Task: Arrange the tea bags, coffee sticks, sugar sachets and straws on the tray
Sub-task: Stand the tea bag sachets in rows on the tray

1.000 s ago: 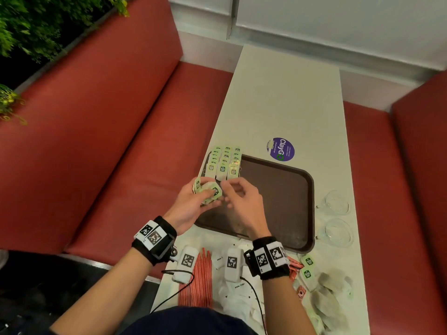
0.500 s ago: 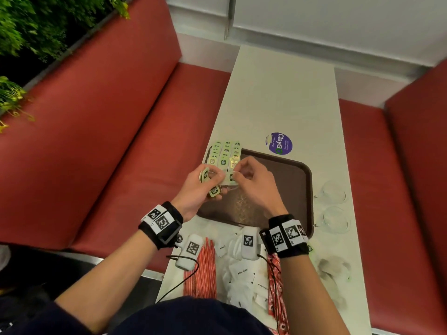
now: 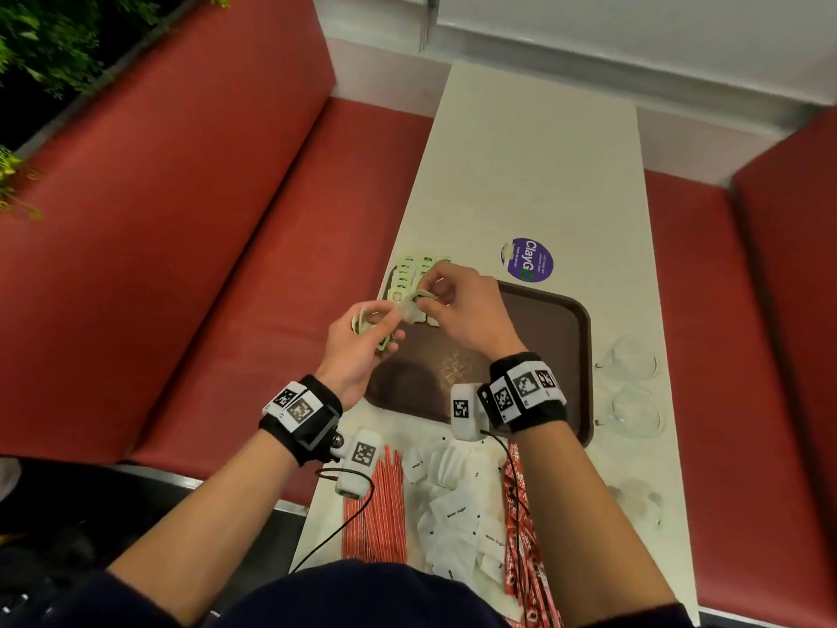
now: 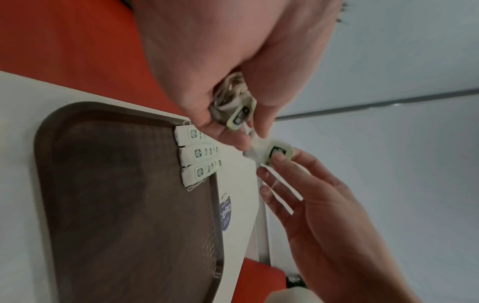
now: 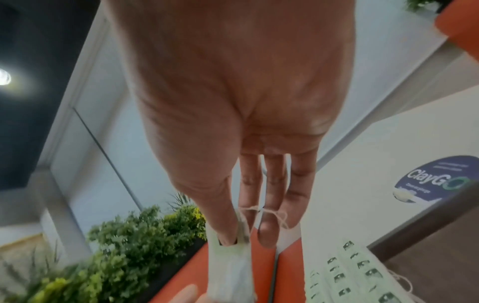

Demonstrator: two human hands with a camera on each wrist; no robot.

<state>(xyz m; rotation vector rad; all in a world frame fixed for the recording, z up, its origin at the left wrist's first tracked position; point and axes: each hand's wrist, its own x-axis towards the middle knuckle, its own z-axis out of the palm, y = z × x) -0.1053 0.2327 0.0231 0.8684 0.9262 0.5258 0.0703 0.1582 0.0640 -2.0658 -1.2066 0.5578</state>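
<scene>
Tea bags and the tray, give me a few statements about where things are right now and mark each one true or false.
1. The left hand holds a bunch of tea bags. True.
2. The right hand is empty. False: it pinches one tea bag by its tag.
3. Rows of tea bags lie at the tray's far left corner. True.
4. The straws are already on the tray. False: they lie on the table, near the person.
5. The sugar sachets sit on the table, off the tray. True.
6. Two glass cups stand left of the tray. False: they stand to its right.
</scene>
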